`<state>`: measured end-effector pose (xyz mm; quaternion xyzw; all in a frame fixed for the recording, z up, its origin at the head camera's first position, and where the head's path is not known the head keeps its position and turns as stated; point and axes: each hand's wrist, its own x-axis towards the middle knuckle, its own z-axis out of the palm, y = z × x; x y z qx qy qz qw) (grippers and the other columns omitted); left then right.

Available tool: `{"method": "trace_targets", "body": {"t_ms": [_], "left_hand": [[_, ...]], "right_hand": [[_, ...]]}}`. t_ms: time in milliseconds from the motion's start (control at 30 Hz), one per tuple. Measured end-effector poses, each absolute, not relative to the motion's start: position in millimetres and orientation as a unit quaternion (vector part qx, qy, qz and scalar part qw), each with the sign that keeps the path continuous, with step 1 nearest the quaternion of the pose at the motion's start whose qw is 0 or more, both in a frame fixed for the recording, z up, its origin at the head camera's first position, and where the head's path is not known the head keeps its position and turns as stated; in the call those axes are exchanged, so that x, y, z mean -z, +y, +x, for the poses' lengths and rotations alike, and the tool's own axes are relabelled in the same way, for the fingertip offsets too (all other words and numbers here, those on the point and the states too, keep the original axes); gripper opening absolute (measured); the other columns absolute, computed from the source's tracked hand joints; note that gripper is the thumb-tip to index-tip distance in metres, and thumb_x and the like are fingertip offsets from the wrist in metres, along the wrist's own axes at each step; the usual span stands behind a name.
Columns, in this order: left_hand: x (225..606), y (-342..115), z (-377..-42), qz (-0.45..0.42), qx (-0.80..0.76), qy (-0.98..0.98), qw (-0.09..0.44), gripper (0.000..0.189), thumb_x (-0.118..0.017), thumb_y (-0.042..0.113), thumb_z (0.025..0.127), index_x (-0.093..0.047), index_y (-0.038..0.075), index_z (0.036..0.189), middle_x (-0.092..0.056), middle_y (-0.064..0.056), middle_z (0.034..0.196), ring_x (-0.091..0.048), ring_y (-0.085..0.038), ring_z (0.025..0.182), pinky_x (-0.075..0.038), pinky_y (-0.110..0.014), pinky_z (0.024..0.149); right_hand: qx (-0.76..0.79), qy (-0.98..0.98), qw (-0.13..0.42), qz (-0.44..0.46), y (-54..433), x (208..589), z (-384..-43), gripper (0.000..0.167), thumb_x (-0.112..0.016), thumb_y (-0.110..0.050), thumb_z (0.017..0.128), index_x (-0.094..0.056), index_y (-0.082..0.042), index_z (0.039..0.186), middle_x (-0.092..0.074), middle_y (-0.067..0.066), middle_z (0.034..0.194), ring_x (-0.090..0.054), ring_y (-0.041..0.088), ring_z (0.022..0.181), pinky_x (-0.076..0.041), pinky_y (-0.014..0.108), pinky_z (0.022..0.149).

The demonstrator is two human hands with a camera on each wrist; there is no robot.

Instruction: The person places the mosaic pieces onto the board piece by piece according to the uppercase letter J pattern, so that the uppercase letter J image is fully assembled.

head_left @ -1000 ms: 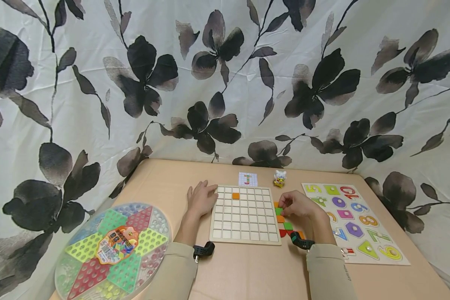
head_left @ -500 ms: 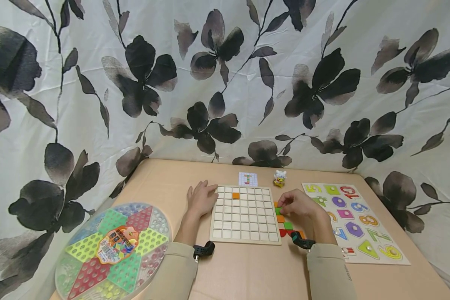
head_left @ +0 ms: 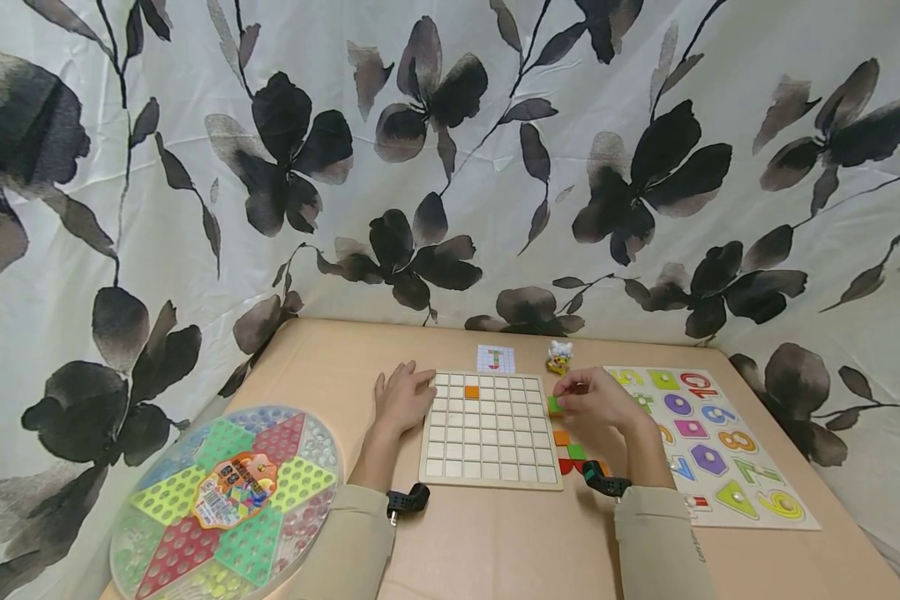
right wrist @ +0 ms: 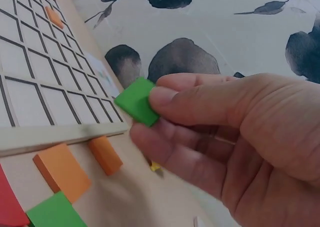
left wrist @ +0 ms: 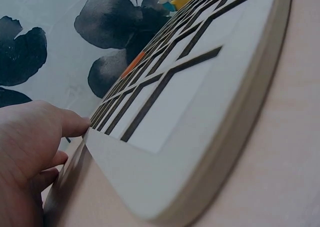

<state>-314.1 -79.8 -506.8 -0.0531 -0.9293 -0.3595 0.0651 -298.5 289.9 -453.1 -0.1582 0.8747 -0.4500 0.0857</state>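
The right hand (right wrist: 220, 117) pinches a green tile (right wrist: 137, 102), its grip pressed together with thumb and fingers on the piece. The tile is a flat, matt square, held tilted; seen from the head, it is toward two o'clock from the centre of the gridded board (head_left: 488, 422), by the right rim. The left hand (head_left: 403, 402) lies toward ten o'clock, its grip relaxed, with fingertips at the board's edge. The board is pale and wood-like, its square cells parted by lines; an orange tile (head_left: 472, 392) sits toward eleven o'clock.

At four o'clock, loose tiles (head_left: 576, 451) in orange, green and red lie on the smooth tan bench (head_left: 510, 542). At eight o'clock stands a round plastic game board (head_left: 228, 504) with dimpled triangles. A glossy figurine (head_left: 559, 357) is at one o'clock.

The right wrist view shows the tiles' thickness and a loose orange block (right wrist: 106, 155) near the rim, unclear from the head. The left wrist view shows the board's thick side and rounded corner.

At three o'clock, a number board (head_left: 712, 450) bears digits, 5, 10 and 8 among them. The card (head_left: 496, 358) at twelve o'clock has a coloured pattern on a printed grid.
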Motion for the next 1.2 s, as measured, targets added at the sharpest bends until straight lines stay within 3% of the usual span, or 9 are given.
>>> {"method": "trace_targets", "body": {"t_ms": [200,467,700,967,1200], "left_hand": [[507.1,-79.7,-314.1,-0.055,0.360,-0.929,0.067,0.040,-0.061,0.028,0.102,-0.067,0.018,0.141,-0.040,-0.018,0.165,-0.027,-0.039,0.158,-0.002,-0.065,0.128],[507.4,-80.3,-313.1,-0.057,0.360,-0.928,0.070,0.039,-0.061,0.027,0.102,-0.068,0.018,0.139,-0.041,-0.019,0.164,-0.029,-0.041,0.157,-0.003,-0.066,0.128],[506.2,-79.6,-312.6,-0.059,0.362,-0.927,0.074,0.039,-0.062,0.027,0.102,-0.069,0.017,0.139,-0.042,-0.020,0.163,-0.029,-0.041,0.157,-0.004,-0.066,0.128],[506.1,-79.6,-313.0,-0.057,0.358,-0.929,0.069,0.040,-0.061,0.028,0.102,-0.067,0.017,0.140,-0.041,-0.019,0.164,-0.028,-0.041,0.157,-0.003,-0.067,0.128],[506.3,-79.9,-313.4,-0.055,0.353,-0.932,0.061,0.039,-0.060,0.029,0.103,-0.067,0.020,0.141,-0.040,-0.018,0.165,-0.027,-0.039,0.158,-0.003,-0.065,0.128]], "right_hand": [[0.454,0.874,0.042,-0.169,285.7,450.3,-300.0,0.013,-0.075,-0.005,0.094,-0.077,-0.003,0.107,-0.071,0.016,0.100,-0.060,0.025,0.089,-0.055,0.021,0.074],[0.467,0.867,0.021,-0.174,275.6,451.8,-302.5,0.022,-0.075,0.002,0.091,-0.076,-0.001,0.113,-0.072,0.020,0.115,-0.063,0.026,0.094,-0.056,0.020,0.078],[0.476,0.861,0.012,-0.179,259.7,455.6,-307.2,0.023,-0.078,-0.001,0.090,-0.076,0.001,0.112,-0.074,0.017,0.107,-0.065,0.019,0.085,-0.058,0.020,0.073],[0.513,0.837,0.035,-0.186,242.4,460.2,-310.5,0.024,-0.076,0.000,0.092,-0.074,0.004,0.116,-0.069,0.022,0.105,-0.070,0.025,0.082,-0.066,0.044,0.075],[0.516,0.836,0.029,-0.181,229.2,463.5,-311.2,0.024,-0.076,-0.002,0.092,-0.075,0.000,0.116,-0.072,0.016,0.104,-0.065,0.019,0.084,-0.062,0.026,0.073]]}}
